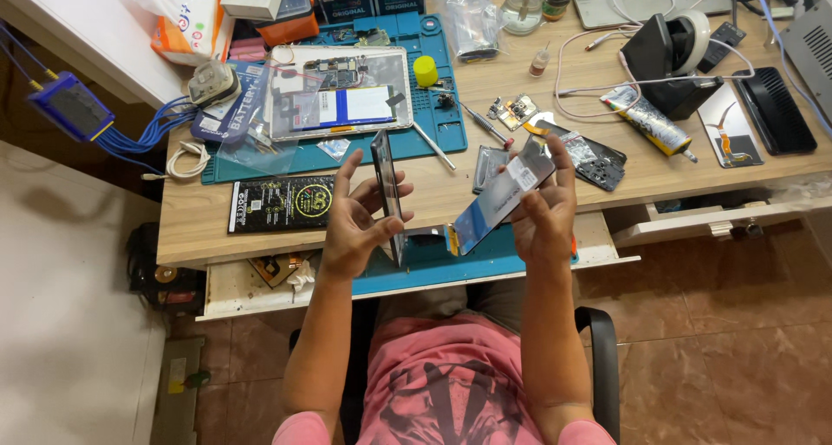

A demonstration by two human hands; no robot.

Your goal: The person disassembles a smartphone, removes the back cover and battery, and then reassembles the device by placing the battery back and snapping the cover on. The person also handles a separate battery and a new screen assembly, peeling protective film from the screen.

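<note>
Desk (555, 90): I see a wooden top crowded with repair parts, with a pulled-out shelf below it, right in front of me.
Blue mat (433, 124): it lies on the desk's left half under an opened tablet (340, 94).
Left hand (355, 224): my fingers are half curled, gripping a phone body (387, 194) by its edges, held edge-on and upright above the shelf.
Right hand (542, 215): it is closed around a screen panel (501, 201), thumb on top, tilted with its low end toward the phone body.
Yellow cap (425, 71): it stands on the mat, well apart from both hands.
</note>
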